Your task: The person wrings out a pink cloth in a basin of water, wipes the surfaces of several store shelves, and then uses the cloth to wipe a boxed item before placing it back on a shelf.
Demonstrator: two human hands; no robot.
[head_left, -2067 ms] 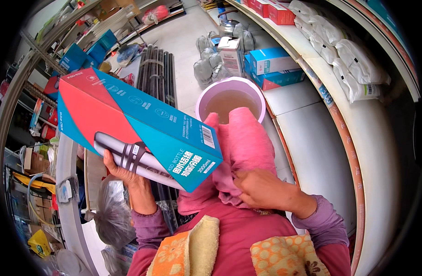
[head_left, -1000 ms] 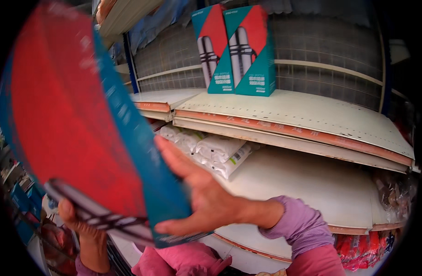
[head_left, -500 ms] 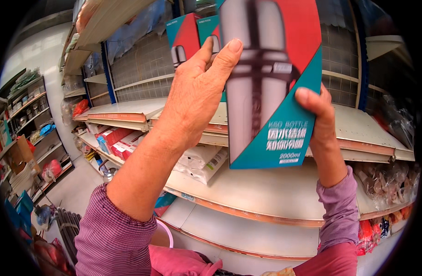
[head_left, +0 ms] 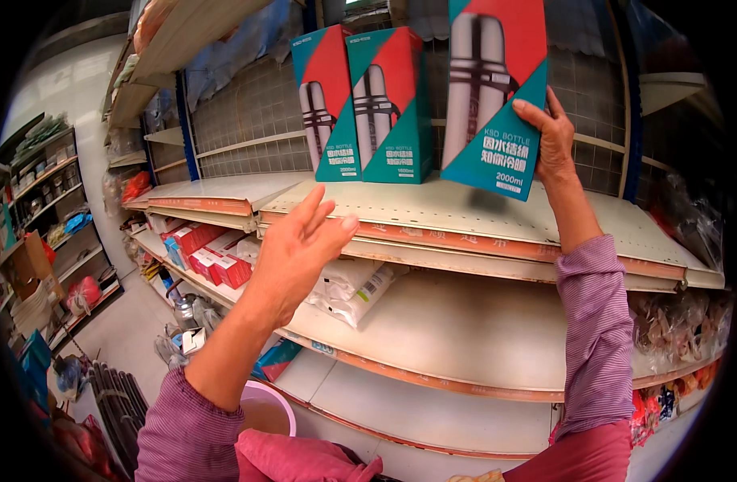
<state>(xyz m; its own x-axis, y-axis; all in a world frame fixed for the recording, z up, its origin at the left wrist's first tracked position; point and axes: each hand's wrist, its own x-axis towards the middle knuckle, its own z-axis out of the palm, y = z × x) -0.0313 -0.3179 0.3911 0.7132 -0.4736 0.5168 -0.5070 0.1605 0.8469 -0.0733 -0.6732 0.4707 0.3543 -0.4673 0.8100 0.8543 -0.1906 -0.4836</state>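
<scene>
My right hand [head_left: 547, 132] grips the right edge of a tall red and teal bottle box [head_left: 474, 88], its thumb on the printed front. That box is slightly tilted, its lower end over the upper shelf [head_left: 432, 205]; whether it touches the board I cannot tell. Left of it, two similar boxes stand upright side by side: a left box [head_left: 326, 104] and a middle box [head_left: 388, 104]. In front of the shelf edge, my left hand [head_left: 300, 253] holds nothing, its fingers apart and pointing toward the standing boxes.
On the shelf below lie white plastic packs [head_left: 352, 289] and small red boxes [head_left: 220, 261]. A pink-rimmed bucket [head_left: 268, 406] stands low by my left forearm. Bagged goods [head_left: 677, 321] fill the shelf at right. A stocked rack [head_left: 55, 217] stands across the aisle at left.
The held box has moved away from me and to the right, toward the upper shelf. My left hand has come off it and dropped down and left, uncovering the two standing boxes.
</scene>
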